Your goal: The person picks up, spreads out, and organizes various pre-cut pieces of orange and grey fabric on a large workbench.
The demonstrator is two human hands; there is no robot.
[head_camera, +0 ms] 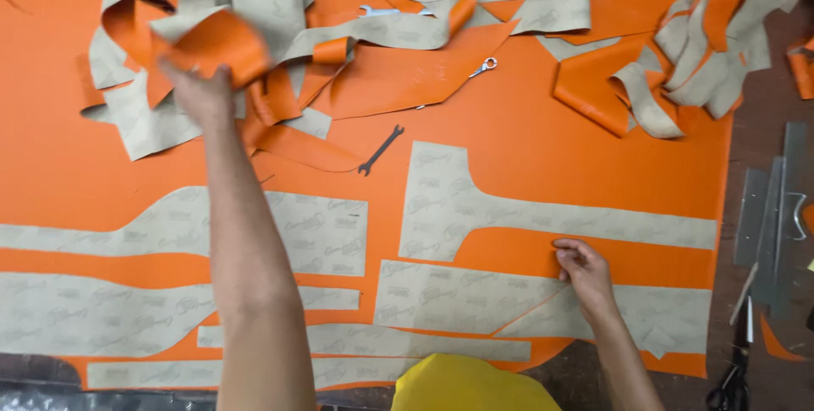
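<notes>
left hand (199, 89): grip closing on an orange leather offcut with beige backing (212, 42), lifting it by the table's far-left scrap heap (339, 4).
right hand (583, 271): fingertips pinching the edge of an orange cut leather panel (509, 250), near edge.
risk: lifted offcut is looking likely to snag loose strips, dragging the black spanner (381, 150).

two hands: the left hand (199, 89) far left, the right hand (583, 271) near right. one big orange sheet (543, 135) covers the table. three spanners: a dark one (381, 150) in the middle, a bright one (483, 66) just beyond it, another bright one (377, 11) farther off. about seven flat beige pattern pieces (441, 199) lie on the near half. two heaps of offcuts, far left (280, 46) and far right (687, 63); their strips are too tangled to count. one pair of scissors (729, 385) near right. metal rulers (772, 216) at right, number unclear.
</notes>
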